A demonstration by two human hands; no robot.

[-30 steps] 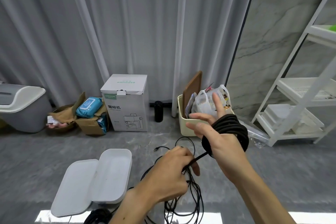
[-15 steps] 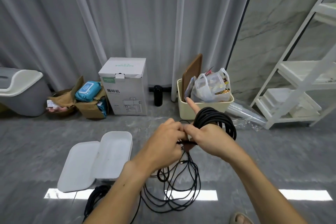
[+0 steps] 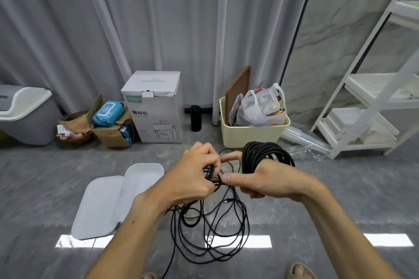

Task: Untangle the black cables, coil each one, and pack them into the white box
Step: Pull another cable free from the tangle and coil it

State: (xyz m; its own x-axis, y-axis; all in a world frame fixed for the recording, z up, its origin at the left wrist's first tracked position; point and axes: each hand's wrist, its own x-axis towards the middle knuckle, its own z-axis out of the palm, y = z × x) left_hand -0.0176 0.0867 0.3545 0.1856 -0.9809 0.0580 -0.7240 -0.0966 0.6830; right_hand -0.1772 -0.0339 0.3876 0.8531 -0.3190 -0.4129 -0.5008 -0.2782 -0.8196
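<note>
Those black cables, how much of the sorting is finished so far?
Partly done. One thick coil is already wound around the right hand. In hand: the left hand meets the right at a knot of cable between them, pinching the strands. Left: the loose tangle hangs below to the floor, uncoiled, and the white box lies open on the floor with no cable visible inside.
</note>
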